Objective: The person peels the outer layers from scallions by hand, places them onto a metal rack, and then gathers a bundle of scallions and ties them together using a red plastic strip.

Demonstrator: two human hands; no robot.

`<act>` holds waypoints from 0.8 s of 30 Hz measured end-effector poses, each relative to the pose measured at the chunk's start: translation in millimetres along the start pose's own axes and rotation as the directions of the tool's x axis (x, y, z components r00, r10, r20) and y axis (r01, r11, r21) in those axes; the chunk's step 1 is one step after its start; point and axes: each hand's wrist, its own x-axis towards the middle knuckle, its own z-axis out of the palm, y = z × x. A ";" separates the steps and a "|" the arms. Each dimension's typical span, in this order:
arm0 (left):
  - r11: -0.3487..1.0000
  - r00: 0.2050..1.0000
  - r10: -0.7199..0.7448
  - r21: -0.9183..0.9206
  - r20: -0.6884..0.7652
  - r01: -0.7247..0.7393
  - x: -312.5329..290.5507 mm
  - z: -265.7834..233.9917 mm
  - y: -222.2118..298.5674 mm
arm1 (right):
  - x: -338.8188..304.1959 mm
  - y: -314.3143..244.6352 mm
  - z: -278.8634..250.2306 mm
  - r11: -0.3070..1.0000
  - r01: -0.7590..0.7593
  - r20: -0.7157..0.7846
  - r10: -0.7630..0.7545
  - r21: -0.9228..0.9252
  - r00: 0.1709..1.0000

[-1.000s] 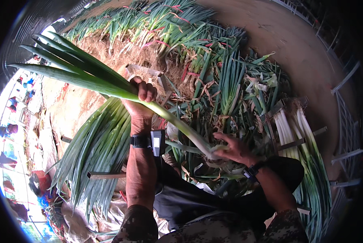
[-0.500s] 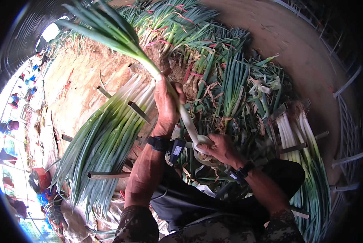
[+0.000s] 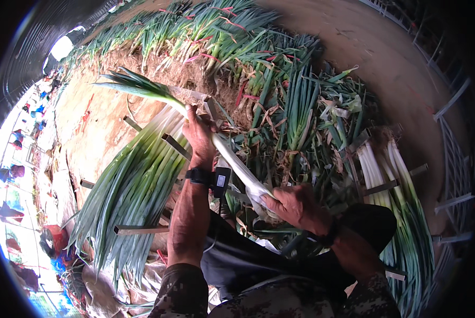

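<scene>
The left hand (image 3: 199, 139) is clenched around the middle of a long green onion (image 3: 232, 156), and the right hand (image 3: 291, 204) grips the white root end of the same stalk near the centre of the picture. Held at both ends this way, the onion stretches in a straight slant, its green leaf tips pointing toward ten o'clock and its pale base toward five o'clock, above the person's lap. The spread grip likely keeps the limp stalk taut so it can be handled along its length.

A dark watch (image 3: 200, 175) with a small device clipped beside it sits on the left wrist, and a dark band (image 3: 330, 236) circles the right wrist. Both sleeves (image 3: 181, 289) are camouflage-patterned.

At eight o'clock from the hands lies a neat bundle of cleaned onions (image 3: 134, 185), all pointing the same way, resting across metal bars (image 3: 139, 229) that seem to hold them in a row. At three o'clock a second neat stack (image 3: 391, 180) shows its white stems side by side in a similar frame. Between them, from twelve to two o'clock, is a loose heap of untrimmed onions (image 3: 295, 106) with dry brownish leaves, on bare earth (image 3: 97, 127).

No packages, labels or signs can be made out. At nine o'clock, at the far left rim, small bright-coloured shapes (image 3: 14, 172) appear, too blurred to identify.
</scene>
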 end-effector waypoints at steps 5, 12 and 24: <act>0.996 0.972 0.038 0.086 -0.232 -0.018 41.1 -41.2 23.7 | -67.7 -6.1 -29.3 0.993 -0.067 0.215 0.088 -0.099 0.973; 0.972 0.973 0.189 -0.113 -0.135 -0.204 24.8 -25.1 31.4 | -94.9 70.0 -24.8 0.898 -0.316 0.464 0.431 -0.307 0.774; 0.912 0.991 -0.104 -0.406 -0.083 0.062 5.7 -5.9 32.8 | 11.0 38.5 50.7 0.429 -0.406 0.340 0.225 0.807 0.913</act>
